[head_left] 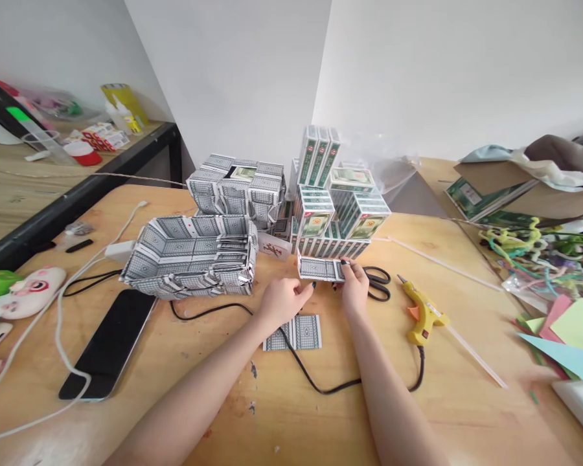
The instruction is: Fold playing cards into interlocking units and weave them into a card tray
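Note:
A strip of joined playing cards (319, 268), backs up, is held above the table by my right hand (354, 285), whose thumb and fingers pinch its right end. Near the strip's left end is my left hand (282, 300), fingers curled and thumb stretched toward the strip; whether it grips anything is hidden. Below the hands a pair of cards (307, 332) lies face down on the table, crossed by a black cable. To the left stands an open box built of folded cards (189, 255), with another card structure (238, 188) behind it.
Boxed card decks (337, 213) are stacked behind my hands. Black-handled scissors (379, 283) and a yellow glue gun (423, 314) lie to the right, near a clear glue stick (476, 356). A black phone (109, 343) and white cables are at left; coloured paper (568, 330) is at far right.

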A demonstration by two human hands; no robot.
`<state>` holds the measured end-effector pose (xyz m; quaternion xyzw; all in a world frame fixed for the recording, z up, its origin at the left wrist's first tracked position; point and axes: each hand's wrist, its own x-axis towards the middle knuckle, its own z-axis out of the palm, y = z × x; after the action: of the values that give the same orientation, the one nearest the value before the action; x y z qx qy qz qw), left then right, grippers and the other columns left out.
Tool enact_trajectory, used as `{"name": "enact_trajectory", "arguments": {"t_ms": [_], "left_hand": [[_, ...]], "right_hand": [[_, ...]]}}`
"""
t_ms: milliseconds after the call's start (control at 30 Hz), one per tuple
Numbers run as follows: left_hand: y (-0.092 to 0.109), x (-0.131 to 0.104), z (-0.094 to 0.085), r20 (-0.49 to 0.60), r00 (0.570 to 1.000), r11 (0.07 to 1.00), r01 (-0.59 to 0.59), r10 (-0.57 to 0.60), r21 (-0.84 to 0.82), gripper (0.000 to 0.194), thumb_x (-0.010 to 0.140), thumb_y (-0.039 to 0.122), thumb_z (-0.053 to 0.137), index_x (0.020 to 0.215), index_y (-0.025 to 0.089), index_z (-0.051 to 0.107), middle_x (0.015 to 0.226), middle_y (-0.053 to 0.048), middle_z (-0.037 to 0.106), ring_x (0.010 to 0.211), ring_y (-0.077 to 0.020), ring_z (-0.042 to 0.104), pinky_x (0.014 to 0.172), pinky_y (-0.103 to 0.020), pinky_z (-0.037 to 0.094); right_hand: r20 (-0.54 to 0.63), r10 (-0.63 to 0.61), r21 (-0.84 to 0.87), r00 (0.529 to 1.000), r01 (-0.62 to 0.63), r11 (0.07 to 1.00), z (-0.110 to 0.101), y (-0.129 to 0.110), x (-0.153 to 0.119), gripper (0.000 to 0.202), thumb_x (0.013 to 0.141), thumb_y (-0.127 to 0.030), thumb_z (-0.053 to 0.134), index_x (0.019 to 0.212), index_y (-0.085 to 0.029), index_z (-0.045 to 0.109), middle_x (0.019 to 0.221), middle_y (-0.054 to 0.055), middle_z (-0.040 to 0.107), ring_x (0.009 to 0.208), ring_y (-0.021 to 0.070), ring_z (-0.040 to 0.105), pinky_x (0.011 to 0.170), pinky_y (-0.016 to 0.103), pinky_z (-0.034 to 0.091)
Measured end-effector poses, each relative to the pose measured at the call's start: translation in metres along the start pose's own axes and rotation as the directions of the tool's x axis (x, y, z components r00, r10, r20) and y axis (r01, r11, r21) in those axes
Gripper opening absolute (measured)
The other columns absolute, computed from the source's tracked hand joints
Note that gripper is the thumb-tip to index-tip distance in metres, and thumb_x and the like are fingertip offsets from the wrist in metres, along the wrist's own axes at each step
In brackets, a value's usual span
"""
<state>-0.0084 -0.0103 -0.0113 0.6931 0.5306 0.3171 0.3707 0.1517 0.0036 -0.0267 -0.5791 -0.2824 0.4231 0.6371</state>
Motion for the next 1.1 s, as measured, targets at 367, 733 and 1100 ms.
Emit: {"name": "enact_trajectory", "arguments": {"t_ms": [367, 733, 1100], "left_hand": [[0.032, -0.007, -0.031, 0.099, 0.984, 0.963, -0.164, 0.146, 0.213, 0.023, 0.067, 0.033, 0.061, 0.048, 0.019, 0.059, 0.043, -0.001, 0.054, 0.041, -0.0127, 0.047, 0.043, -0.023, 0.025], [0.002, 0.016, -0.021, -0.293, 0.886, 0.86, -0.193, 0.359, 0.472, 0.017, 0.081, 0.016, 0.046, 0.097, 0.017, 0.048, 0.097, -0.01, 0.053, 0.097, -0.0233, 0.049, 0.085, -0.036, 0.04], [-0.018, 0.034, -0.01, -0.339, 0.904, 0.839, -0.036, 0.259, 0.543, 0.017, 0.083, 0.03, 0.046, 0.076, 0.016, 0.05, 0.076, -0.009, 0.057, 0.078, -0.0226, 0.054, 0.07, -0.033, 0.041]], "right_hand": [[0.094, -0.177, -0.331, 0.98, 0.198, 0.922, 0.002, 0.008, -0.003, 0.027, 0.069, -0.039, 0.055, 0.084, -0.016, 0.058, 0.066, 0.0, 0.058, 0.055, 0.0132, 0.047, 0.051, 0.023, 0.036], [0.236, -0.269, -0.555, 0.934, 0.357, 0.751, 0.007, 0.008, -0.012, 0.022, 0.071, -0.033, 0.05, 0.076, -0.017, 0.065, 0.053, -0.003, 0.048, 0.049, 0.0124, 0.041, 0.051, 0.025, 0.034], [0.224, -0.325, -0.602, 0.919, 0.392, 0.695, 0.011, 0.01, -0.013, 0.02, 0.073, -0.031, 0.048, 0.076, -0.018, 0.063, 0.053, -0.004, 0.045, 0.051, 0.0127, 0.041, 0.054, 0.025, 0.034]]}}
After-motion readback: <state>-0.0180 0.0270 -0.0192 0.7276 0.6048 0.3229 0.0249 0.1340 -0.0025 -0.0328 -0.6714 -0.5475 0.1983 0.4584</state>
